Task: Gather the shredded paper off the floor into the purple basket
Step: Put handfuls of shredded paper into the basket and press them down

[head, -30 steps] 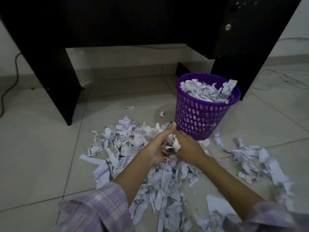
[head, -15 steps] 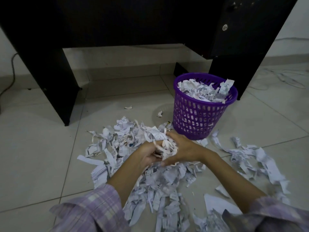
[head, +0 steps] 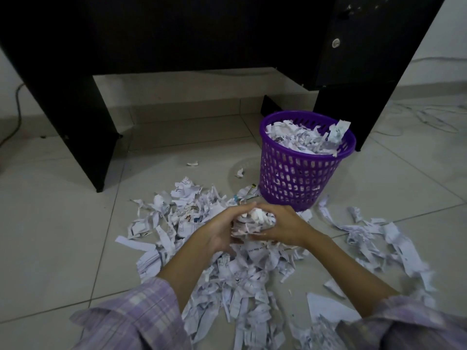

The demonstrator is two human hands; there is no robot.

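Over on the left, the black panel leg of the desk [head: 83, 127] stands on the pale tiled floor [head: 50, 236], with a dark cable [head: 17, 102] trailing down the wall behind it. Next comes the wide heap of white shredded paper strips [head: 177, 223], spread across the tiles in front of the person. The left hand [head: 222, 231] and the right hand [head: 285, 226] are cupped together just above the heap, both curled round a squeezed wad of white shreds [head: 252, 221] between them. To the right, and close beyond the hands, sits the round purple plastic lattice basket [head: 303, 168], already filled to its rim, one strip poking up over the far edge. More strips lie scattered further right [head: 379, 238].

The likely trouble is that full basket: a fresh wad dropped on top could slide off or push other shreds over the rim. The wad is only loosely packed, so bits may fall on the way across. A careless knock might tip the light basket.
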